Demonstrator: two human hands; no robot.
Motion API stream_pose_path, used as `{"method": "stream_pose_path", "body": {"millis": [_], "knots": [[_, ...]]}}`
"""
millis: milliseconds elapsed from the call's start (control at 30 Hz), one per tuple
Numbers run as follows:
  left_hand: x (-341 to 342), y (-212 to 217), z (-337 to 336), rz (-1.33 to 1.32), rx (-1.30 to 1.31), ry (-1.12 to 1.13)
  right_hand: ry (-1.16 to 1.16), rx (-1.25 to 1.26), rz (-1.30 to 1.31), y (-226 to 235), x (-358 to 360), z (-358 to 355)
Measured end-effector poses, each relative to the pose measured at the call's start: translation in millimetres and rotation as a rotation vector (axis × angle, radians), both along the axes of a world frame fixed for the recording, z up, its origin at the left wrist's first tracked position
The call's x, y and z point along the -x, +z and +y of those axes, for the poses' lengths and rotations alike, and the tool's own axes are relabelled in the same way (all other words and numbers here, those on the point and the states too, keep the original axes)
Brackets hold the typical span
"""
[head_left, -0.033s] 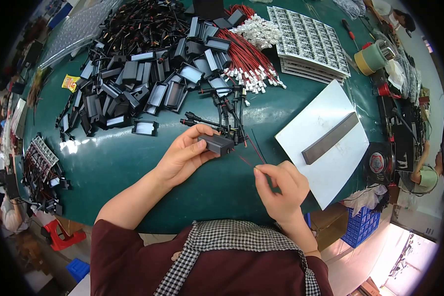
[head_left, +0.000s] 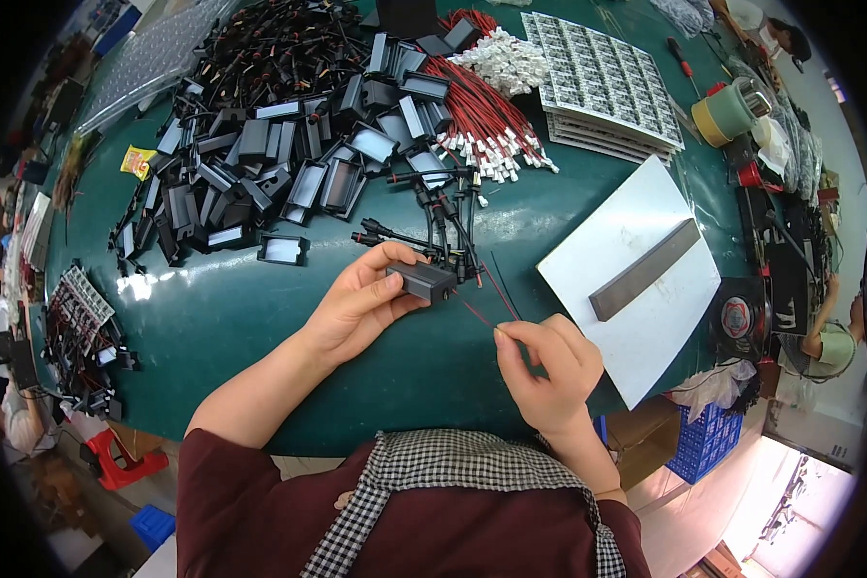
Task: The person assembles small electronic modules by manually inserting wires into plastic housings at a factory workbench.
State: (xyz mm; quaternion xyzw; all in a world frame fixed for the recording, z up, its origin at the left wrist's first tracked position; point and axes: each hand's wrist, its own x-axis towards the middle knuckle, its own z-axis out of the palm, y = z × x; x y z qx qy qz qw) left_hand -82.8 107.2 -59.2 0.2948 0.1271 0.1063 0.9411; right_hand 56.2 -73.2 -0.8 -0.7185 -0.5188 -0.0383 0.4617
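Note:
My left hand (head_left: 361, 299) is closed round a small black plastic housing (head_left: 424, 281), its thumb on top and its end turned toward the right. From that end a thin red wire (head_left: 474, 311) runs to my right hand (head_left: 549, 366). Thumb and forefinger of the right hand are pinched on the wire's tip. Just beyond the housing lie several black cables with connectors (head_left: 443, 217). A dark thin wire (head_left: 504, 286) rests on the green table behind the red one.
Many black housings (head_left: 255, 140) and cables (head_left: 270, 58) are heaped at the back left. Red wires with white plugs (head_left: 496, 144) lie beside stacked circuit board panels (head_left: 607, 77). At right, a dark bar (head_left: 645, 270) lies on a white board (head_left: 636, 356). A screwdriver (head_left: 682, 60) lies farther back.

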Motion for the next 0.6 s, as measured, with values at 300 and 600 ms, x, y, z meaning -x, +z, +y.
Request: {"method": "stream_pose_path", "body": {"millis": [300, 600], "knots": [[1.4, 7.0, -1.0, 0.046, -0.123, -0.030, -0.062, 0.107, 0.163, 5.9, -3.5, -0.7], [-0.5, 11.5, -14.1, 0.082, -0.241, -0.044, 0.167, 0.369, 0.289, 3.0, 11.3, 10.1]]}}
